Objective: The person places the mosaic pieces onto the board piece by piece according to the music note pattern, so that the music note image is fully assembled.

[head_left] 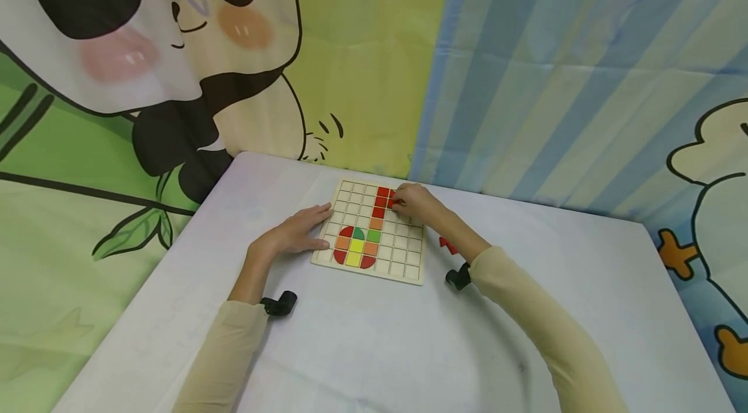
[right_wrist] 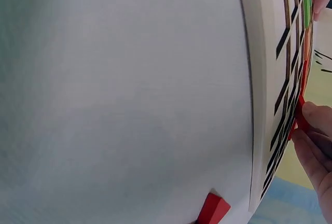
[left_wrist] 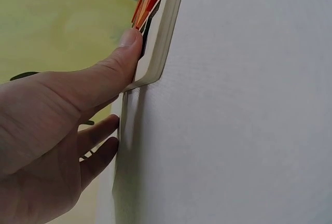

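A pale wooden grid board (head_left: pixel 399 268) lies on the table, with red, orange, green and yellow pieces set in part of its squares. My left hand (head_left: pixel 295 230) rests along the board's left edge; in the left wrist view its thumb (left_wrist: pixel 127 45) lies on the rim and the other fingers are loosely extended. At the far side of the board, my right hand (head_left: pixel 417 202) pinches a red tile (right_wrist: pixel 301 114) between thumb and fingertips, right at the squares beside a column of red tiles (head_left: pixel 379 201). Rounded red pieces (head_left: pixel 367 262) sit near the board's front.
Loose red pieces (head_left: pixel 448 245) lie on the white table (head_left: pixel 374 348) to the right of the board, close to my right forearm. Each wrist wears a small black camera (head_left: pixel 280 304). Printed cloth (head_left: pixel 374 62) hangs behind the table's far edge.
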Demonstrator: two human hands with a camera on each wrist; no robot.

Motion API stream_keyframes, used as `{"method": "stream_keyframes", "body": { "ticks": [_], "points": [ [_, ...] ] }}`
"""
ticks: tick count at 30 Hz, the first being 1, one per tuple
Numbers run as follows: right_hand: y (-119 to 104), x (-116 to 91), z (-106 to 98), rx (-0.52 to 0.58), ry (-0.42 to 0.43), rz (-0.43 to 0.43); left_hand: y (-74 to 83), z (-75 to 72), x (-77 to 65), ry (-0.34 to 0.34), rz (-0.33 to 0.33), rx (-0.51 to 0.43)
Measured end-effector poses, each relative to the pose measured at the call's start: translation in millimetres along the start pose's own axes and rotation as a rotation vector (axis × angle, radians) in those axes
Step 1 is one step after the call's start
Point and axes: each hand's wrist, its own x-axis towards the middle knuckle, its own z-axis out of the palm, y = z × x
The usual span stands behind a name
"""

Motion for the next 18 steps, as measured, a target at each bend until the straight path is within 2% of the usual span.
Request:
{"method": "stream_keyframes", "body": {
  "ticks": [11, 16, 18],
  "points": [
    [1.0, -3.0, 3.5, 0.013, 0.042, -0.023, 0.1, -1.1, 0.6, -0.004, 0.006, -0.001],
    [3.9, -4.4, 3.4, -0.043, 0.017, -0.098, -0.9, 0.0, 0.9, -0.004, 0.018, 0.002],
    [4.9, -7.6, 1.7, -0.032, 0.008, -0.113, -1.3, 0.5, 0.5, -0.002, 0.017, 0.006]
  ]
}}
